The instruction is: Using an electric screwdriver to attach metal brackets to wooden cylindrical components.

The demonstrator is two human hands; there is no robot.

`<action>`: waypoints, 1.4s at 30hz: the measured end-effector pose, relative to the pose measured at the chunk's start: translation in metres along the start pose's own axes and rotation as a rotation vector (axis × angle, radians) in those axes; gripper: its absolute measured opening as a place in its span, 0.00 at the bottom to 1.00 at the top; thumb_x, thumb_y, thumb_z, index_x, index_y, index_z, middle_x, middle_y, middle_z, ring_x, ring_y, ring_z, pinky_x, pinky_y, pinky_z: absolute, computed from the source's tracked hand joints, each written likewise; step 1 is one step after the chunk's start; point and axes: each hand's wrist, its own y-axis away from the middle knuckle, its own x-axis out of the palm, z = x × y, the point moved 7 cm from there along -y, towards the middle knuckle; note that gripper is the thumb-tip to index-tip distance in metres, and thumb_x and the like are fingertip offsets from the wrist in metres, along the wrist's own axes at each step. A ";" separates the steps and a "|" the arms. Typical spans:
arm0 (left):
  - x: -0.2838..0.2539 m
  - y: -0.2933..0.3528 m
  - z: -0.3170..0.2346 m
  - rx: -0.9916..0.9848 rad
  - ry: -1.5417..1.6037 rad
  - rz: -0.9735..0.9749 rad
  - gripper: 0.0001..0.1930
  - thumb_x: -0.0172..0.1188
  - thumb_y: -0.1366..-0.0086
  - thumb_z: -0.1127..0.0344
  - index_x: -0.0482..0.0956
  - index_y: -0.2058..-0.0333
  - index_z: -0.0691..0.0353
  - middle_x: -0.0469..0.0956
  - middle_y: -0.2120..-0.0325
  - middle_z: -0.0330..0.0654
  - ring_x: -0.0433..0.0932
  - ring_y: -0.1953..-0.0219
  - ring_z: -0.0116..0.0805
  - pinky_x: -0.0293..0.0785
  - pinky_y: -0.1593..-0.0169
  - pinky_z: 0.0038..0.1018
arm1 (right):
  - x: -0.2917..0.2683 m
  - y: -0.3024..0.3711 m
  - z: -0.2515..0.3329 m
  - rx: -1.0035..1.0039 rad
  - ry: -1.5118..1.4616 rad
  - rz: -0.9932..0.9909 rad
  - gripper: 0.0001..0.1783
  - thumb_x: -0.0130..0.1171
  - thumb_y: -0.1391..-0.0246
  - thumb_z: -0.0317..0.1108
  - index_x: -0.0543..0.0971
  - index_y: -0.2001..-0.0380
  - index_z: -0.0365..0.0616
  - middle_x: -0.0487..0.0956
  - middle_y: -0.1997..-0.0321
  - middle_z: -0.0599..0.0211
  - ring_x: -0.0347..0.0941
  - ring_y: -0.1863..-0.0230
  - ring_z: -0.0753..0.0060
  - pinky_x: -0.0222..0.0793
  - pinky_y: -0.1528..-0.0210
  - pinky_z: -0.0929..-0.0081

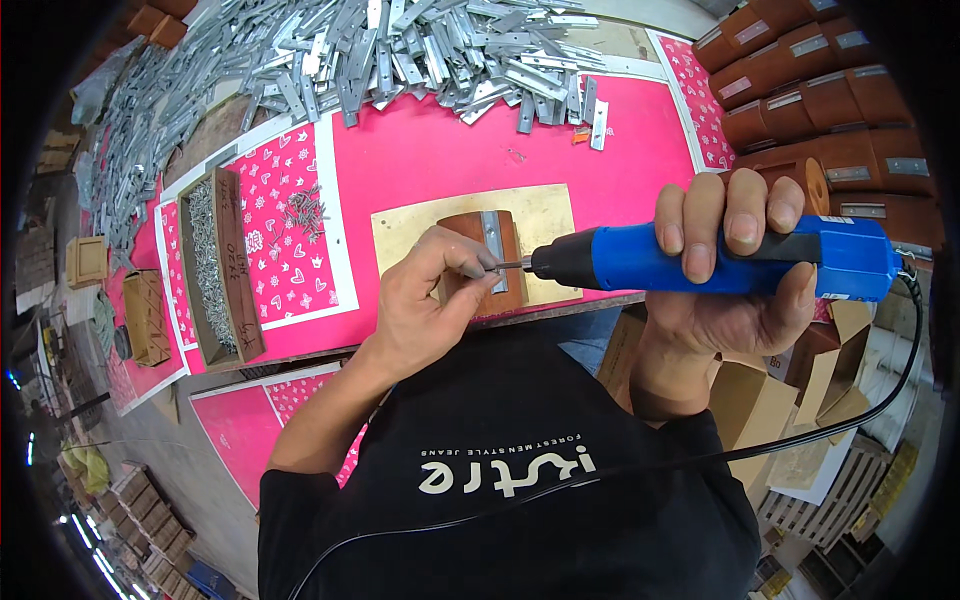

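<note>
My right hand is wrapped round a blue electric screwdriver with a black nose, held sideways and pointing left. Its thin bit reaches the fingertips of my left hand. Thumb and finger there are pinched together at the bit's tip; whatever they hold is too small and covered to make out. Just beyond them lies a reddish-brown wooden block with a silver metal strip along it. My left hand hides part of the block. Under it is a yellowish flat plate on the pink tabletop.
A large heap of metal strips covers the far side. To the left are a long wooden box of screws and a loose screw pile. Brown blocks are stacked far right. The screwdriver's black cable loops across my front.
</note>
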 end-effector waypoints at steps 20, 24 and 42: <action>0.008 -0.003 -0.009 0.076 0.018 -0.036 0.10 0.58 0.44 0.85 0.68 0.72 0.64 0.76 0.68 0.47 0.75 0.62 0.30 0.72 0.59 0.24 | -0.004 -0.005 -0.004 0.042 0.003 -0.020 0.18 0.53 0.44 0.41 0.68 0.55 0.41 0.77 0.63 0.54 0.74 0.72 0.66 0.72 0.64 0.63; 0.007 -0.003 -0.012 0.105 -0.211 -0.062 0.10 0.61 0.47 0.83 0.72 0.70 0.62 0.78 0.66 0.45 0.75 0.59 0.34 0.71 0.57 0.26 | 0.008 -0.004 -0.009 0.069 0.102 -0.001 0.18 0.56 0.46 0.39 0.67 0.56 0.41 0.77 0.66 0.52 0.74 0.72 0.66 0.73 0.65 0.64; 0.012 0.002 -0.007 0.223 -0.481 -0.064 0.25 0.68 0.56 0.71 0.76 0.55 0.59 0.77 0.58 0.44 0.71 0.47 0.44 0.53 0.45 0.39 | 0.029 0.013 -0.023 0.268 0.370 -0.054 0.19 0.61 0.48 0.39 0.66 0.58 0.45 0.76 0.68 0.60 0.72 0.75 0.69 0.70 0.66 0.67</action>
